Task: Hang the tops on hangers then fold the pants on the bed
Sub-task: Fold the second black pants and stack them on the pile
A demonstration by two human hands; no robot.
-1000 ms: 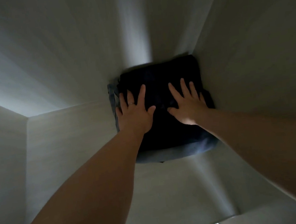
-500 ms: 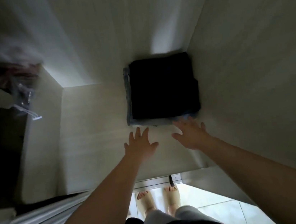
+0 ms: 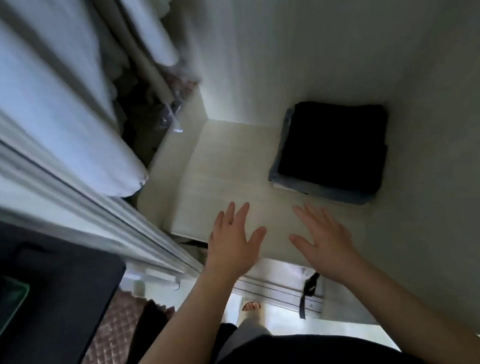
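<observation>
A stack of folded pants (image 3: 334,145), dark on top with blue denim underneath, lies in the back right corner of a pale wardrobe shelf (image 3: 224,165). My left hand (image 3: 234,240) hovers over the shelf's front edge with fingers spread and straight, holding nothing. My right hand (image 3: 322,235) is beside it, also flat and empty, a short way in front of the stack and apart from it.
White garments (image 3: 50,115) hang at the left behind a sliding door track (image 3: 136,235). A dark desk (image 3: 34,300) and a brown quilted mat (image 3: 108,330) lie at lower left. The wardrobe's side wall (image 3: 450,215) rises on the right. A black strap (image 3: 308,292) hangs at the bottom rail.
Both hands lifted off the folded stack and drew back to the shelf's front edge. The view swung left, bringing the hanging clothes and desk into sight.
</observation>
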